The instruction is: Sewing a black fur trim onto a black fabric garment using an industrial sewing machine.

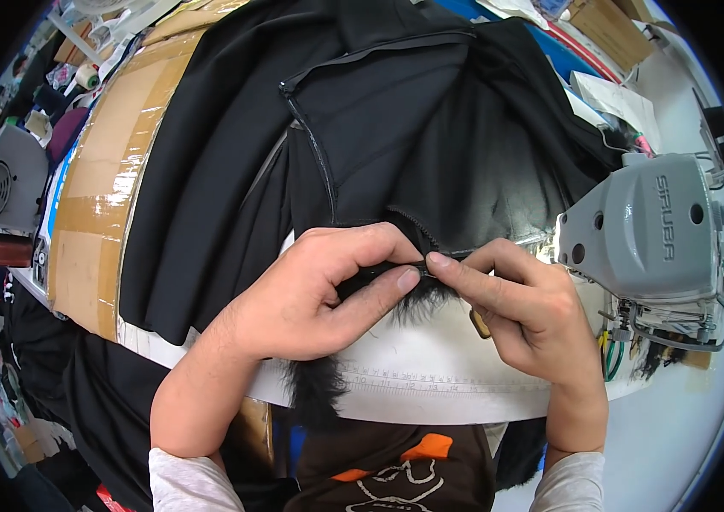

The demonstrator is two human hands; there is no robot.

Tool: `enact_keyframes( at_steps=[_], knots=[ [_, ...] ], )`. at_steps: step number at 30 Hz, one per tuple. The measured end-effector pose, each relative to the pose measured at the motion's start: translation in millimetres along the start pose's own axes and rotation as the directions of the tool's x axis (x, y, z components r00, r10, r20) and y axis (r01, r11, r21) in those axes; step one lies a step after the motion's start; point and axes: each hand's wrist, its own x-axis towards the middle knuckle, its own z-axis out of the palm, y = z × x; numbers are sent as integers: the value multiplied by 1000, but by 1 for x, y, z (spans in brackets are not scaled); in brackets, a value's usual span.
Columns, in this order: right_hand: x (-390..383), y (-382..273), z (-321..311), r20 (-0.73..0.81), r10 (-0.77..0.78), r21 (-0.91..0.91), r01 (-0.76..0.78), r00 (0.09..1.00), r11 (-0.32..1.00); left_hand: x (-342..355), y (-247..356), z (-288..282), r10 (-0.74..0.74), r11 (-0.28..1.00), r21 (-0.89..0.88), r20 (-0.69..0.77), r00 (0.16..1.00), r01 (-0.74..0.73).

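Observation:
A black garment (388,128) with a zipper and shiny seam edges lies spread over the white work table (396,350). My left hand (328,294) pinches the garment's zipper edge between thumb and forefinger. Meeting it at the same spot, my right hand (528,303) is closed on that edge with its fingertips. Black fluffy fur trim (417,300) shows just under the fingertips. More of the fur (315,392) hangs below my left hand over the table's front edge. A small brass-coloured piece (480,324) sits beside my right fingers; whether they hold it I cannot tell.
A grey sewing machine head (652,226) stands close to my right hand, with green-handled scissors (612,358) below it. Left of the garment is a taped cardboard sheet (110,188). A printed ruler scale (430,384) runs along the table's front. Dark cloth (114,401) hangs at the lower left.

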Motion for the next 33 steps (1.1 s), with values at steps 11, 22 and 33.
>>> enact_keyframes(
  at_steps=[11, 22, 33],
  knots=[
    [2, 0, 0, -5, -21, -27, 20, 1000, 999, 2, -1, 0, 16, 1000, -7, 1, 1000, -16],
    [-1, 3, 1, 1, 9, 116, -9, 1000, 993, 0, 3, 1, -19, 1000, -13, 5, 1000, 19],
    [8, 6, 20, -56, 15, 204, -3, 998, 979, -4, -10, 1, 0, 998, -69, -17, 1000, -1]
  ],
)
